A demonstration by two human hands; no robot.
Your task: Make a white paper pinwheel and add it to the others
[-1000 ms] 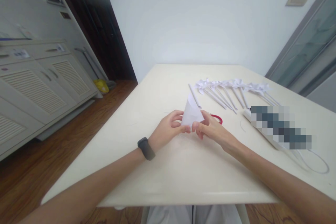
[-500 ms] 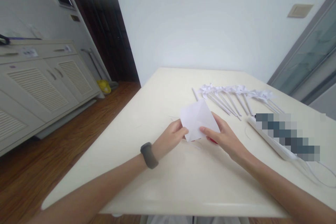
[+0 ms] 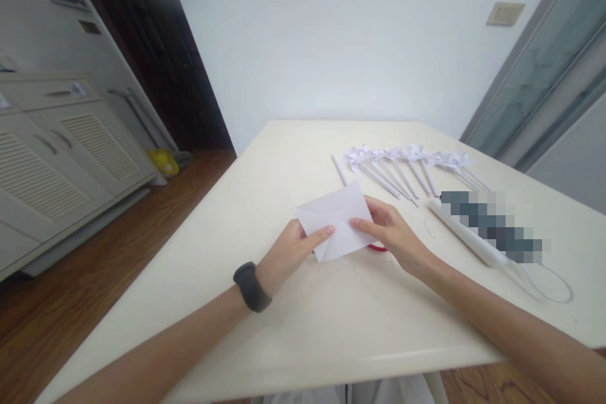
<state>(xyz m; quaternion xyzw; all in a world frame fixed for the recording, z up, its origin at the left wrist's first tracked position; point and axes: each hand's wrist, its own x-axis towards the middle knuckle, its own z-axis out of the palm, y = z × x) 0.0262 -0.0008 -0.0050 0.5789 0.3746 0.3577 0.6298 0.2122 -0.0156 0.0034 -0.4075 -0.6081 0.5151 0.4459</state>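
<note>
A white square of paper with a diagonal crease is spread just above the cream table, held between both hands. My left hand, with a black band on its wrist, pinches the paper's lower left edge, thumb on top. My right hand grips the right side, thumb on the sheet and fingers behind it. A sliver of something red shows on the table under my right hand.
Several white paper pinwheels on sticks lie in a row at the back right, with a lone white stick to their left. A long white device with a cable lies to the right. Cabinets stand at left.
The paper was curled into a cone between my fingertips a second ago; it has been opened out into a flat creased sheet and lowered a little, with both hands spread wider apart.
</note>
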